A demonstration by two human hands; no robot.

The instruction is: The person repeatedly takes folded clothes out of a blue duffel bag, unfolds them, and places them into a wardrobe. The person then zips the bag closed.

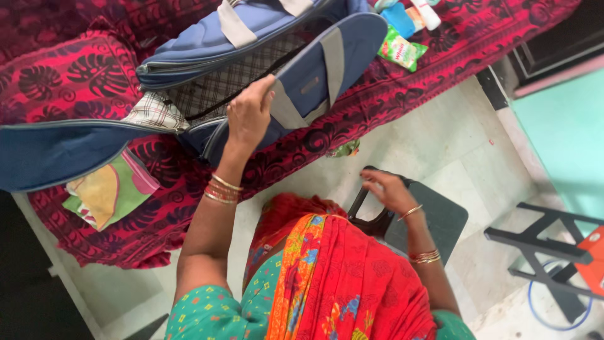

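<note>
On the red patterned bedspread [409, 88] a blue travel bag [264, 56] is lying open, its grey-strapped flap tilted up toward us and its checked lining showing inside. We are reaching our left hand [248, 116] up to the near edge of that opening, fingers curled together against the rim beside the lining; whether they are actually pinching the fabric we cannot tell. We are holding our right hand [387, 189] well apart from the bag, low and to the right, fingers loosely spread and gripping nothing, hovering just over a dark chair [440, 220] standing on the pale tiled floor [465, 151].

Beyond the bag's far right corner, small packages are lying on the bedspread: a green pouch with a red and white label [401, 50], a bright blue flat pack [399, 19] just behind it, and a white tube [426, 12] at the top edge. At the left, under the bag's flat blue lid, a folded cloth in green, yellow and pink [104, 195] is lying. At the far right, an orange-red card [594, 258] is resting on a black metal frame [541, 245].
</note>
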